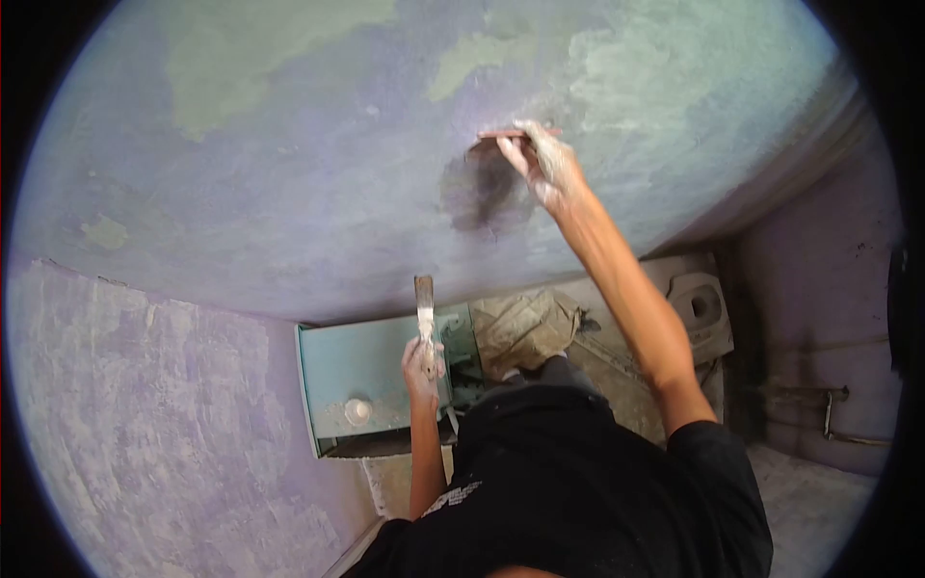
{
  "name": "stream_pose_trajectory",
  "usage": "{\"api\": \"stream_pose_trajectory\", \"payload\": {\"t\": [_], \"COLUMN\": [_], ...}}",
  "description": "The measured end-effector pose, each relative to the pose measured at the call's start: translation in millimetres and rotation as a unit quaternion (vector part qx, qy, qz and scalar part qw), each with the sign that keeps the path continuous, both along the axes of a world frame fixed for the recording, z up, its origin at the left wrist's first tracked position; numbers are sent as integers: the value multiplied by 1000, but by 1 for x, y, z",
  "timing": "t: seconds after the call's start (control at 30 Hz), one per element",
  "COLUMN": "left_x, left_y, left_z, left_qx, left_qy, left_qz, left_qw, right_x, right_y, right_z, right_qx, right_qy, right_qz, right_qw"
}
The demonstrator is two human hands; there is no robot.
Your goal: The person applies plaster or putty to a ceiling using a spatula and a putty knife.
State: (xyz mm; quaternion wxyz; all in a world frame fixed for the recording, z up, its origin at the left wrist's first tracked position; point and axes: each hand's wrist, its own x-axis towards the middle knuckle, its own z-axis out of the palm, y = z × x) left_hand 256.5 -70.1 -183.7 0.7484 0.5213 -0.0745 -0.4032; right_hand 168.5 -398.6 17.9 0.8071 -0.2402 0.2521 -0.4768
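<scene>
My left hand (424, 364) is closed around the handle of a putty knife (424, 301), blade pointing up, its handle smeared with white. It hangs in front of a pale blue cabinet, apart from the wall. Raised against the patchy purple-green wall (347, 164), my right hand (547, 166) grips a thin, flat reddish-brown piece (501, 134) seen edge-on; its exact kind I cannot make out. White dust coats the fingers of both hands. Below the right hand, a dark shadow falls on the wall.
A pale blue cabinet (366, 361) stands below, with a small white round object (357, 412) on top. Crumpled brownish sheeting (530, 332) lies beside it on the floor. A dusty, whitish toilet-like fixture (701, 306) is at the right, near wall pipes (831, 416).
</scene>
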Motion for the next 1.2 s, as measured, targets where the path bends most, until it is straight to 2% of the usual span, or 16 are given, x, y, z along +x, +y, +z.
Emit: {"api": "stream_pose_trajectory", "payload": {"t": [0.07,0.13,0.2,0.23,0.33,0.4,0.43,0.53,0.7,0.8,0.9,0.97,1.07,1.13,1.17,1.2], "left_x": [-3,-2,-1,0,0,-1,-1,0,2,4,7,7,7,8,8,7], "left_y": [1,-3,-1,-2,1,4,5,12,22,26,25,24,24,23,21,23], "left_z": [-1,2,-1,-2,-3,1,3,1,1,1,4,5,5,2,2,4], "left_qx": [5,-22,-18,-26,-13,-12,-8,0,-1,2,-2,5,-1,-4,-7,-4], "left_qy": [2,3,7,8,10,10,12,4,3,0,1,4,-2,8,8,8], "left_qz": [-4,-19,-23,-23,-19,-12,-6,5,23,26,26,27,18,18,18,13], "left_qw": [1000,1000,1000,999,1000,1000,1000,1000,1000,1000,1000,1000,1000,1000,1000,1000], "right_x": [2,4,3,1,-17,-36,-43,-65,-68,-50,-26,-10,-3,-11,-15,-20], "right_y": [-1,-1,0,8,15,37,43,50,56,50,25,13,10,19,22,28], "right_z": [1,21,46,64,83,93,92,72,-5,-41,-47,-13,35,76,94,109], "right_qx": [-10,-3,-44,-52,-118,-223,-226,-177,-84,-47,-62,-14,-8,-94,-97,-161], "right_qy": [-24,-22,-61,-29,-41,-44,-47,33,120,98,80,41,-2,-25,-25,-40], "right_qz": [9,5,-9,-23,10,37,39,25,48,57,77,24,22,40,41,45], "right_qw": [1000,1000,997,998,992,973,972,983,988,992,992,999,1000,994,994,985]}}
